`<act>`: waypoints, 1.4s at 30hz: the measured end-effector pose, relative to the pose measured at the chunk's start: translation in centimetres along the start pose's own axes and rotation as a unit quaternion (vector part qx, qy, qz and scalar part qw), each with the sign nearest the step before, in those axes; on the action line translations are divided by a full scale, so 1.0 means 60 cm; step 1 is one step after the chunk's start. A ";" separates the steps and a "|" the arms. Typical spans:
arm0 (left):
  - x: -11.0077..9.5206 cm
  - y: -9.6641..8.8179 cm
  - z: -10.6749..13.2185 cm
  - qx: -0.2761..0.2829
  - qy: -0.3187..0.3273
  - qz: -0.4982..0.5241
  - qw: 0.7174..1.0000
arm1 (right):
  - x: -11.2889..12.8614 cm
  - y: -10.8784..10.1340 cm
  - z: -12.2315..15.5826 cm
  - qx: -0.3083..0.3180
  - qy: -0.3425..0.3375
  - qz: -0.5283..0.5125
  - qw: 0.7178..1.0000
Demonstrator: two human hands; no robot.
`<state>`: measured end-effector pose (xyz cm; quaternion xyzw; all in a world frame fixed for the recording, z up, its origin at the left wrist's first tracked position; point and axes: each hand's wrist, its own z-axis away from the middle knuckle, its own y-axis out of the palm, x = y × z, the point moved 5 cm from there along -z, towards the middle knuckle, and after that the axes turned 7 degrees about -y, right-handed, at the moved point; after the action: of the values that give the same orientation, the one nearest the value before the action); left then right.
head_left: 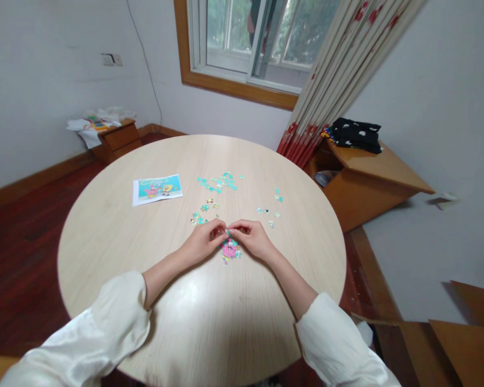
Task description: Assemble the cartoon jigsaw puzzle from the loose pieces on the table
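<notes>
My left hand (pixel 206 237) and my right hand (pixel 253 236) meet at the top edge of a partly joined jigsaw puzzle (pixel 229 249) with a pink cartoon figure on it. Both hands have thumb and fingers pinched together around a small jigsaw piece (pixel 227 231), which the fingertips partly cover. Loose puzzle pieces (pixel 199 219) lie just beyond my left hand. To the right of my right hand are several more pieces (pixel 271 223). A larger spread of turquoise pieces (pixel 218 183) lies farther back.
A printed picture sheet (pixel 158 189) of cartoon figures lies at the left on the round wooden table (pixel 105 247). Behind it stands a small drawer cabinet (pixel 121 141) with papers. At the right, a tilted wooden cabinet (pixel 371 177) carries folded black cloth (pixel 355 134), beside a curtain (pixel 326 70).
</notes>
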<state>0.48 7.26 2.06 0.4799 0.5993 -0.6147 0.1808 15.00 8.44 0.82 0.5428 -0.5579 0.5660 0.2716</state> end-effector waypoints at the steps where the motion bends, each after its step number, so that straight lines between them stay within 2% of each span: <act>1: 0.001 0.002 0.000 0.003 -0.002 0.005 1.000 | 0.000 0.003 0.000 0.006 -0.002 -0.004 1.000; 4: 0.006 0.003 -0.001 0.002 -0.007 0.015 1.000 | -0.002 0.005 0.000 0.011 -0.006 -0.009 1.000; 6: 0.013 -0.007 -0.006 -0.015 -0.012 0.019 1.000 | -0.005 -0.002 -0.002 -0.008 -0.002 0.001 1.000; 9: 0.037 -0.040 -0.018 -0.080 -0.044 0.020 0.996 | -0.007 -0.021 -0.004 -0.054 -0.004 0.044 0.998; 13: 0.085 -0.094 -0.033 -0.173 -0.125 0.018 0.977 | -0.012 -0.054 -0.007 -0.108 -0.019 0.093 0.990; 18: 0.121 -0.131 -0.038 -0.214 -0.171 -0.010 0.962 | -0.030 -0.102 -0.008 -0.170 -0.012 0.119 0.978; 22: 0.139 -0.140 -0.038 -0.209 -0.181 -0.045 0.960 | -0.039 -0.137 -0.007 -0.225 -0.012 0.137 0.965; 28: 0.160 -0.140 -0.040 -0.185 -0.205 -0.085 0.957 | -0.053 -0.170 -0.005 -0.261 -0.020 0.175 0.949; 34: 0.161 -0.140 -0.042 -0.173 -0.214 -0.118 0.954 | -0.097 -0.243 0.012 -0.341 0.014 0.282 0.897; 38: 0.156 -0.142 -0.042 -0.168 -0.217 -0.132 0.953 | -0.126 -0.266 0.018 -0.345 0.057 0.301 0.887; 42: 0.152 -0.143 -0.041 -0.175 -0.219 -0.125 0.952 | -0.131 -0.255 0.013 -0.306 0.060 0.306 0.900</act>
<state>-9.76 14.58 -0.02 0.2154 0.6985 -0.6080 0.3100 31.31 13.58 -1.41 0.2007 -0.8248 0.4543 0.2704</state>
